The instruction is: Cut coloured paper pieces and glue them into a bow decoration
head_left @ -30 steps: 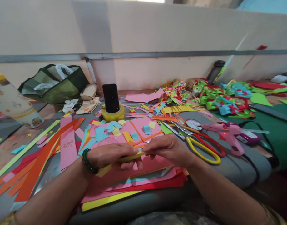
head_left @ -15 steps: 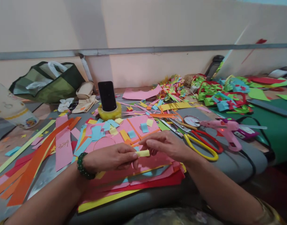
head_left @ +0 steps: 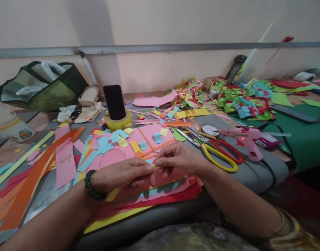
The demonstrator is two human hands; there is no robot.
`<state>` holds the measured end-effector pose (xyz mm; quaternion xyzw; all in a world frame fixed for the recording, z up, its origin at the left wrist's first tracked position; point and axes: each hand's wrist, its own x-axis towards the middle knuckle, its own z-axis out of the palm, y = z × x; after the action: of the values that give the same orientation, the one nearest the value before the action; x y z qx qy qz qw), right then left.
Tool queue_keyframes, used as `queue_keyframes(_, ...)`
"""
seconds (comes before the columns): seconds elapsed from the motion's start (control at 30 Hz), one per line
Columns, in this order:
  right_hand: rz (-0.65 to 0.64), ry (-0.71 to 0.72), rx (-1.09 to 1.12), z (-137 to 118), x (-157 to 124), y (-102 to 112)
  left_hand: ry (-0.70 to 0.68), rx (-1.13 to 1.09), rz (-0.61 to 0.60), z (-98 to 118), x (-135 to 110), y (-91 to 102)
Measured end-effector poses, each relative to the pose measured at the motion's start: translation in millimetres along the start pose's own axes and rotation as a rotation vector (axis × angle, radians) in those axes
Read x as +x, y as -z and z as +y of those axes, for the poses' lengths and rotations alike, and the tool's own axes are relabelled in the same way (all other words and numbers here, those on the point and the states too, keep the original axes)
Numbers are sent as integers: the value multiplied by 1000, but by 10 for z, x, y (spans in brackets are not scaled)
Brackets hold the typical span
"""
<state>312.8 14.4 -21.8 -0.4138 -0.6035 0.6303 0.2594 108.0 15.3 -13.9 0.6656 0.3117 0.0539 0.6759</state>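
Observation:
Between my two hands is a small piece of pale yellow paper (head_left: 155, 167), mostly hidden by the fingertips. My left hand (head_left: 132, 171), with a green bead bracelet (head_left: 93, 184) at its wrist, pinches one end. The thumb and fingers of my right hand (head_left: 172, 159) close on the other end. Below both hands lies a stack of pink paper sheets (head_left: 115, 157), with red and yellow sheets showing at its lower edge. Little blue paper pieces (head_left: 157, 138) and yellow ones are scattered on top.
To the right lie yellow-handled scissors (head_left: 219, 158), red-handled scissors (head_left: 229, 150) and a pink glue gun (head_left: 250, 141) with a cable. A phone (head_left: 114, 101) stands in a yellow tape roll (head_left: 118, 121). Orange paper strips (head_left: 37, 177) spread at left, near a green bag (head_left: 45, 85).
My right hand has moved in to the left and now grips the yellow paper's free end. Less of the paper shows. The camera view has shifted slightly.

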Motion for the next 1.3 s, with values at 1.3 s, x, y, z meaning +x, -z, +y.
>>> queue_keyframes(1.3,133,37,18,-53,-113,159,77,15,-33,32,-93,206)
